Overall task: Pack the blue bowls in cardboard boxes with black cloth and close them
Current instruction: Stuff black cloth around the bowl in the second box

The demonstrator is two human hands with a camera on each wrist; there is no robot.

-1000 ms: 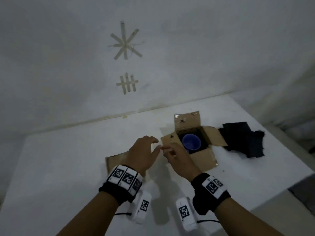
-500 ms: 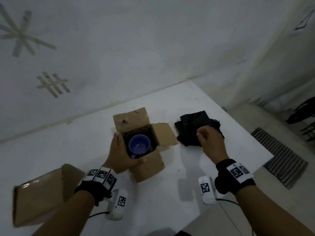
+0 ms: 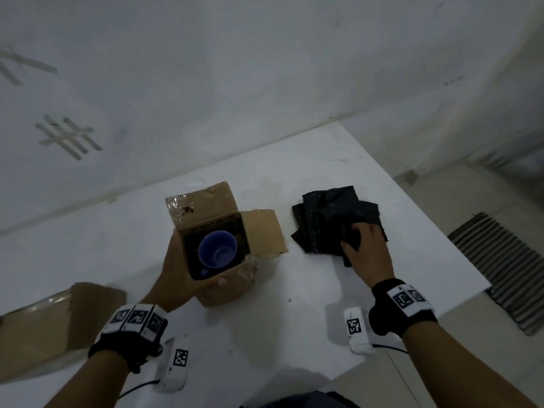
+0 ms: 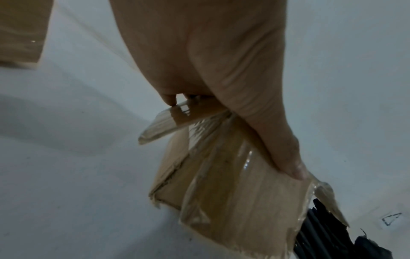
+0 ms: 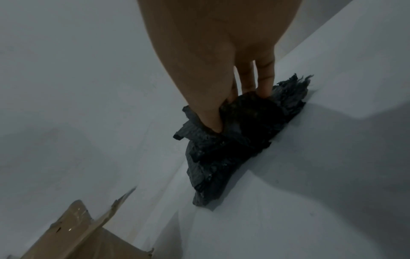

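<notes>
An open cardboard box (image 3: pixel 223 287) stands mid-table with a blue bowl (image 3: pixel 217 249) inside on black lining. My left hand (image 3: pixel 179 269) grips the box's near-left corner, thumb along the front flap (image 4: pixel 244 184), fingers on the left side. To the right lies a pile of black cloth (image 3: pixel 329 219). My right hand (image 3: pixel 365 248) rests on the pile's near edge and pinches a fold of cloth (image 5: pixel 248 112) between thumb and fingers.
A second cardboard box (image 3: pixel 50 328) lies at the near left of the white table (image 3: pixel 294 319). The table's right edge is close to the cloth, with a striped floor mat (image 3: pixel 506 269) beyond. A white wall with tape marks (image 3: pixel 69 136) rises behind.
My left hand left the second box and took hold of the open box's corner. My right hand travelled right onto the black cloth pile and closed on a fold.
</notes>
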